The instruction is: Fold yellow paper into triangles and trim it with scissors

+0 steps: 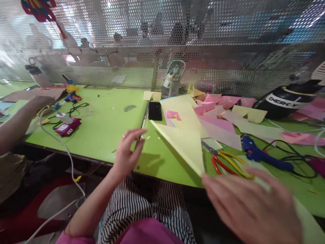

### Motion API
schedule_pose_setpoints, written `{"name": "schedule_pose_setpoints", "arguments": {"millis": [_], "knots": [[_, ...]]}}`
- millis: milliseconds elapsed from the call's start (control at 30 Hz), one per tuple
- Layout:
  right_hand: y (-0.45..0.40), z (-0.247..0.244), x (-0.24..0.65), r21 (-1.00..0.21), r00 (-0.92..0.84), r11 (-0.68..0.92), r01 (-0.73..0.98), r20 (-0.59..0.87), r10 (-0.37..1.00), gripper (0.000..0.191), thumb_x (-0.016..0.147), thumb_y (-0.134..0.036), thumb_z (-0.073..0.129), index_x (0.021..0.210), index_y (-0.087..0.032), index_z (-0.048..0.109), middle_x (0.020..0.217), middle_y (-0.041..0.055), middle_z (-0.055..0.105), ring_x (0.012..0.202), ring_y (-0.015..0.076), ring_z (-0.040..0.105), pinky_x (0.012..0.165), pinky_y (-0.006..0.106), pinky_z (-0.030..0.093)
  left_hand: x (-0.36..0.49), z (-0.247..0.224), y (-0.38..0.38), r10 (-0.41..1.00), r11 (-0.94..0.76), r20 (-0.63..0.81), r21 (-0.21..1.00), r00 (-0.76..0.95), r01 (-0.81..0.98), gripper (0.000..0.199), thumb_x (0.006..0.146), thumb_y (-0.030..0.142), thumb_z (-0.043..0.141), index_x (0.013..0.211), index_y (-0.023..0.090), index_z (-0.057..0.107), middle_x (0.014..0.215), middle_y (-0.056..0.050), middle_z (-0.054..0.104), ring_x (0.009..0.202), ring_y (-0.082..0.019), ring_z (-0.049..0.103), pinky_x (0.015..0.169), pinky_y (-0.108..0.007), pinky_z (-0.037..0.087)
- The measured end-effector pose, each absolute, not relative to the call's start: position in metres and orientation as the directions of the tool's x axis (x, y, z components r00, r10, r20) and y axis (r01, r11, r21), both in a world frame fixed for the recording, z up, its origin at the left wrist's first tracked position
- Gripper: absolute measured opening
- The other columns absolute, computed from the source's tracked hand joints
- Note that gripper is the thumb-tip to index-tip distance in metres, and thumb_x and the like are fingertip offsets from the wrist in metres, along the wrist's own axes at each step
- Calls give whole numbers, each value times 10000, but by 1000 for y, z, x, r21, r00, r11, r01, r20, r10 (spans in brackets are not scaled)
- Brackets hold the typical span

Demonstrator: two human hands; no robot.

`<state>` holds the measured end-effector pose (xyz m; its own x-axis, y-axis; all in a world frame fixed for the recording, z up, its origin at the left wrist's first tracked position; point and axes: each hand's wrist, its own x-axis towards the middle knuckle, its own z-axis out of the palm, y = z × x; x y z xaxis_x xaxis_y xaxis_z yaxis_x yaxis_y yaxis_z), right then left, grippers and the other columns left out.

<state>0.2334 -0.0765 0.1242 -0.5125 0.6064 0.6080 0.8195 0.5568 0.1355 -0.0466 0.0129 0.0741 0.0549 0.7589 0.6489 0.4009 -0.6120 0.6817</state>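
My left hand (129, 152) hovers over the green table near its front edge, thumb and curled fingers apart, with nothing between them. A pale yellow folded paper sheet (181, 139) lies to its right, one corner pointing towards me. My right hand (251, 203), smeared by motion, is at the front right, its fingertips close to that corner; I cannot tell whether they touch it. Under and beside this hand is another pale yellow paper (308, 217). Just beyond are scissors with red and yellow handles (228, 162) and a blue glue gun (264, 156).
A black phone (154, 111) lies near a table seam, with a clear bottle (172, 81) behind it. Pink and yellow paper pieces (215, 108) crowd the right, beside a black "ENERGY" bag (286, 101). Another person's arm (20, 118) reaches in from the left near a magenta box (68, 127). A white cable (68, 152) hangs down.
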Motion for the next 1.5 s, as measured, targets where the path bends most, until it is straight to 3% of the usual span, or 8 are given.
{"name": "schedule_pose_setpoints", "arguments": {"millis": [67, 167, 267, 400, 533, 833, 1333, 1500], "knots": [[-87, 97, 215, 250, -678, 667, 701, 525, 515, 257, 902, -123, 535, 1055, -249, 698, 876, -2, 754, 782, 157, 669, 1099, 461, 330, -39, 62, -11, 692, -710, 639, 517, 337, 478, 335, 925, 169, 510, 1249, 207, 586, 1210, -99, 647, 1129, -204, 590, 946, -395, 506], [-94, 62, 191, 179, -664, 706, 685, 551, 505, 255, 915, -90, 495, 1033, -190, 698, 833, 27, 743, 784, 163, 660, 1093, 476, 341, -29, 39, -37, 598, -800, 523, 355, 607, 483, 338, 933, 205, 522, 1268, 198, 568, 1225, -87, 663, 1090, -199, 617, 914, -369, 515], [-91, 48, 182, 99, -657, 755, 648, 575, 488, 210, 927, -147, 533, 1081, -166, 675, 889, 36, 751, 882, 163, 667, 1128, 460, 302, -27, 20, -47, 565, -812, 542, 229, 623, 537, 277, 957, 221, 518, 1222, 217, 596, 1216, -60, 686, 1110, -190, 624, 928, -352, 496], [-70, 47, 197, 115, -633, 688, 717, 521, 573, 345, 948, -295, 539, 1247, -129, 583, 1180, 115, 704, 1121, 222, 621, 1155, 493, 242, -31, 10, -44, 526, -823, 552, 138, 647, 551, 272, 967, 183, 507, 1223, 203, 598, 1248, -54, 676, 1136, -176, 616, 969, -334, 471], [-49, 41, 219, 179, -660, 661, 729, 442, 607, 429, 957, -334, 495, 1322, -110, 518, 1271, 163, 649, 1183, 272, 591, 1134, 557, 242, -31, 11, -38, 514, -834, 546, 135, 662, 536, 291, 966, 170, 505, 1244, 192, 586, 1238, -57, 679, 1129, -164, 615, 994, -320, 457], [-50, 33, 217, 113, -636, 650, 751, 385, 669, 478, 938, -302, 524, 1380, -133, 459, 1269, 172, 647, 1173, 294, 595, 1121, 598, 250, -40, 15, -36, 536, -837, 462, 179, 707, 518, 318, 968, 159, 485, 1273, 206, 563, 1329, -45, 626, 1230, -169, 560, 1047, -344, 415], [-52, 35, 220, -24, -593, 670, 742, 443, 672, 359, 925, -303, 532, 1241, -136, 571, 1180, 157, 691, 1088, 265, 633, 1068, 550, 344, -41, 26, -36, 469, -880, 539, 217, 700, 423, 213, 940, 131, 526, 1136, 177, 597, 1172, -54, 714, 1113, -166, 644, 980, -317, 473], [-53, 37, 221, -44, -593, 675, 737, 437, 676, 315, 916, -245, 546, 1217, -178, 609, 1199, 107, 701, 1086, 242, 649, 1114, 544, 291, -38, 28, -32, 446, -892, 542, 198, 712, 407, 164, 955, 200, 525, 1103, 195, 597, 1181, -53, 710, 1120, -164, 638, 966, -315, 472]]}}
